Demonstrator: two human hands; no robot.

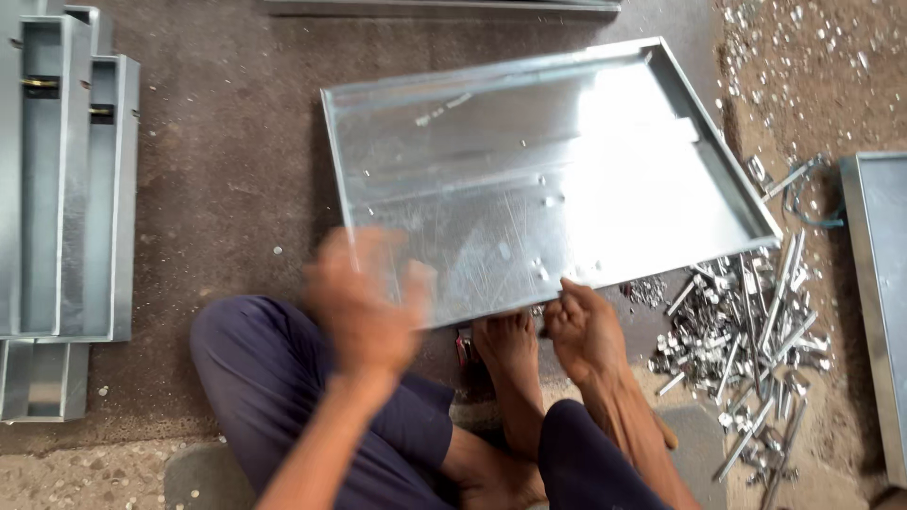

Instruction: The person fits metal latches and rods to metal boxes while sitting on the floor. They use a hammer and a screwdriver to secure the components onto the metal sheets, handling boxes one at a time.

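Galvanized sheet-metal tray (529, 179) lies flat on the brown floor, folded lips up, near edge just in front of the person's bare foot (510, 345). Right hand (584, 326) sits on that near edge, fingers curled over the lip and gripping it. Left hand (364, 302) is motion-blurred at the tray's near left corner; can't tell how far its fingers are open or whether it holds anything. Person sits on the floor, knees in dark trousers (274, 378) either side of the foot.

Around it: loose pile of bolts, nuts and long screws (746, 331) just right of the right hand, spilling against the tray's right corner. Another sheet-metal panel (879, 283) at the right frame edge, beyond the pile. Stack of galvanized channel sections (66, 189) on the left, well apart from the tray. Scattered small hardware (812, 38) on the floor at top right. A metal strip (444, 6) runs along the top edge.
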